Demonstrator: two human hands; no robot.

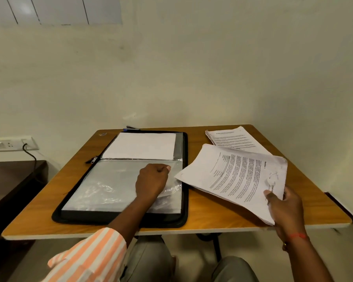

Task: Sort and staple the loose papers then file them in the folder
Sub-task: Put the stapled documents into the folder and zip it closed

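Observation:
A black zip folder [183,159] lies open on the wooden table [49,196], its clear plastic sleeves [102,186] facing up and a white sheet [141,145] in the far half. My left hand [151,180] rests on the near sleeve with fingers curled, pinching the sleeve's right edge. My right hand [283,206] grips a printed paper bundle [236,178] by its near right corner, holding it tilted just right of the folder. A second stack of printed papers [232,139] lies at the table's far right. A blue stapler [131,128] peeks out behind the folder.
The table stands against a cream wall. A dark desk [10,180] sits to the left, under a wall socket [10,143] with a black cable. My knees are below the table's front edge.

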